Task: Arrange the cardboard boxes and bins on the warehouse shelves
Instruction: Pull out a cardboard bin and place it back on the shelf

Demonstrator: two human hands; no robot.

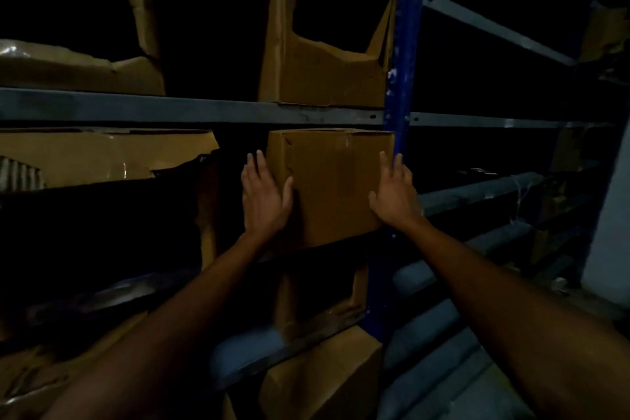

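You stand before a dim grey steel warehouse rack (pixel 191 109) whose blue painted upright post (pixel 405 44) rises just right of your work. On the upper shelf sits a tall brown cardboard bin with a cut-out front (pixel 324 75), and a torn, flattened brown carton (pixel 85 157) lies on the middle shelf well to the left. Between the two, on the middle shelf and hard against the blue post, rests the sealed brown cardboard box with a taped seam (pixel 332 187); its near face hangs a little forward of the shelf edge.

Your left hand (pixel 264 198) lies flat on the box's left side, your right hand (pixel 395 196) on its right front corner beside the post. The fingers of both hands are spread and extended, pressing the cardboard rather than curled under it.

The box looks stiff and square, its walls undented, so it should take a firm two-sided squeeze without buckling. Its weight cannot be read from here. Smooth cardboard and tape may slide under bare palms; a hold low on both side walls, near the bottom corners, looks safest.
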